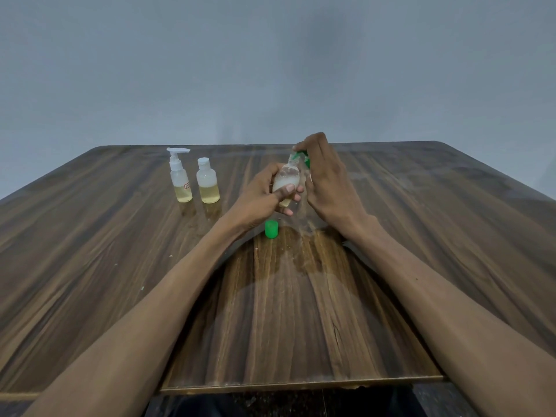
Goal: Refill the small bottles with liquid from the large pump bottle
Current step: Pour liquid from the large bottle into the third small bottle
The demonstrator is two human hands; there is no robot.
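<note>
Furthest left on the wooden table [120, 266] we see a small clear bottle with a white pump top [180, 176], upright, its lower part filled with pale yellow liquid and a small red-and-white label low on its side. Just beside it to the right, not touching, stands a second small bottle with a white cap [208, 181], also upright and roughly a third full of the same yellowish liquid. Further right, our left hand [264, 197] curls its fingers and thumb around a small clear bottle [287, 180] held above the table, tilted, with whitish liquid inside; the thumb crosses its front and hides part of the body. Below the hands a green cap [271, 229] sits on the table, apart from everything else. Our right hand [323, 176] stands just right of the held bottle, its fingers bent over a green pump head [302, 156] whose clear nozzle meets the small bottle's mouth. The large bottle under that pump is almost wholly hidden behind the right hand, so we cannot tell its shape or fill level, nor exactly how the fingers sit on the pump.
</note>
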